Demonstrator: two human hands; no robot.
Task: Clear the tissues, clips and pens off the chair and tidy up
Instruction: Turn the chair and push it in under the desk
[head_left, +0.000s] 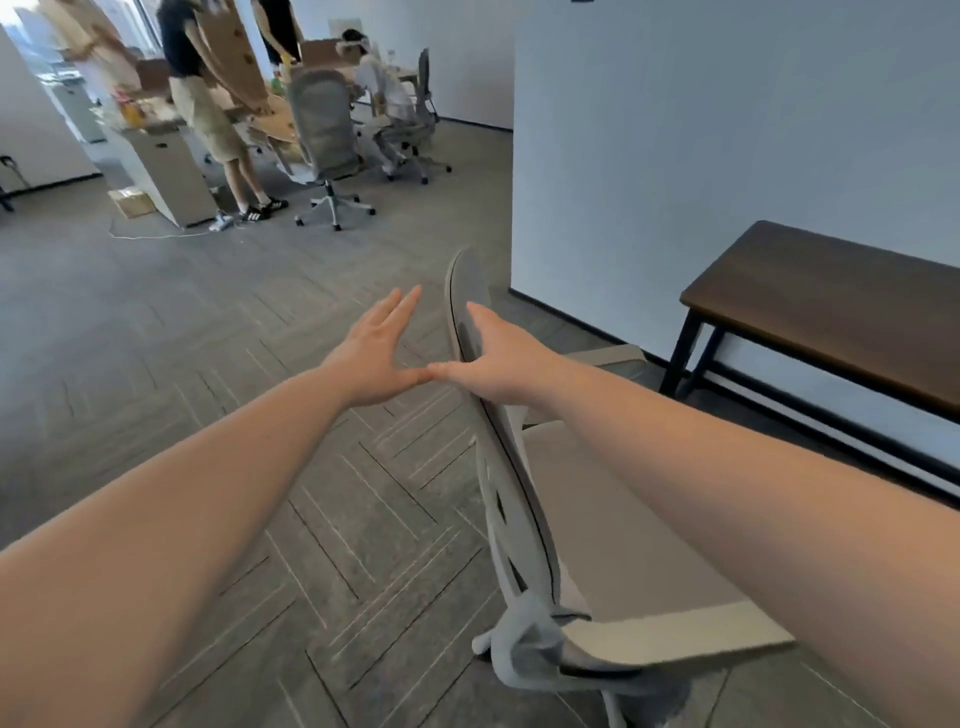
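A grey office chair (613, 519) stands right below me, seen from behind its thin backrest, with a bare pale seat. Neither tissues, clips nor pens show on it. My left hand (376, 356) is stretched forward over the floor, flat, fingers together and pointing away, holding nothing. My right hand (498, 358) is stretched out too, palm down, over the top of the backrest; whether it touches the backrest I cannot tell. The two thumb tips meet between the hands.
A dark wooden bench (831, 306) on black legs stands at the right against a white wall (727, 156). Far left, several people stand and sit around desks with cardboard (234, 62) and another grey chair (327, 135). A white cable (156, 235) lies on the grey carpet.
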